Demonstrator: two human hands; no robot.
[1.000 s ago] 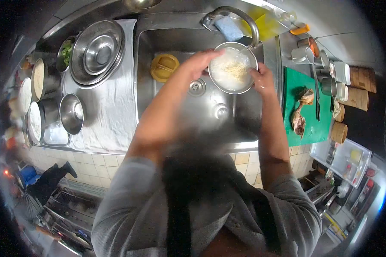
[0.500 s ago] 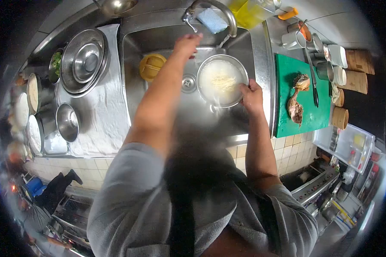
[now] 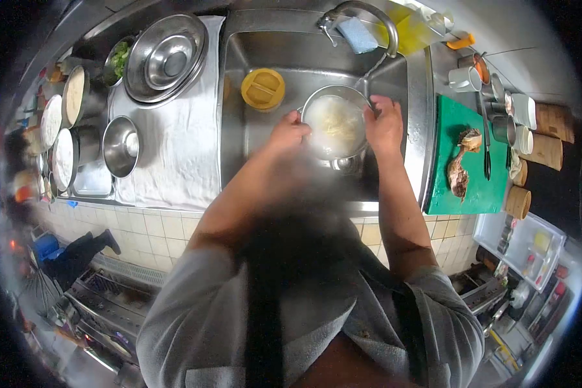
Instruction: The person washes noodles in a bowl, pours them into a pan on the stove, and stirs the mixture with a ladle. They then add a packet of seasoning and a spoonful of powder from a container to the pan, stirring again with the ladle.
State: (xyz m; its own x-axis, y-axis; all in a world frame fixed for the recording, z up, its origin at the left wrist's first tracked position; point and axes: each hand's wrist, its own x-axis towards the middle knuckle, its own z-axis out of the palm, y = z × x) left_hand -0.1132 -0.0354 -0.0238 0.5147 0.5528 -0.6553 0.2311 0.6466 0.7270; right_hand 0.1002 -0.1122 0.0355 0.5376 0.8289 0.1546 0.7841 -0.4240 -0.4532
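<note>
A round metal bowl [image 3: 333, 87] is in the sink [image 3: 258, 48], filled with cloudy whitish water. Pale thin strands [image 3: 339, 127], perhaps noodles, lie in that water. My left hand [image 3: 290, 132] grips the bowl's left rim, its fingers closed there. On the opposite side my right hand [image 3: 385, 126] has its thumb and fingers about the right rim. A thin stream of water [image 3: 372, 68] shows below the curved faucet [image 3: 391, 32], just behind the bowl. Steam or blur hides part of the bowl's near side.
A yellow round lid-like piece [image 3: 263, 88] lies in the sink. Stacked steel bowls [image 3: 197, 64] stand on a white cloth [image 3: 174, 155] at left. At right, a green cutting board [image 3: 449, 142] bears a knife [image 3: 487, 145] and cooked meat pieces [image 3: 458, 178].
My left hand has come down from near the faucet to the bowl's left rim. My right hand stays at the right rim and sits higher along it. The camera view has shifted.
</note>
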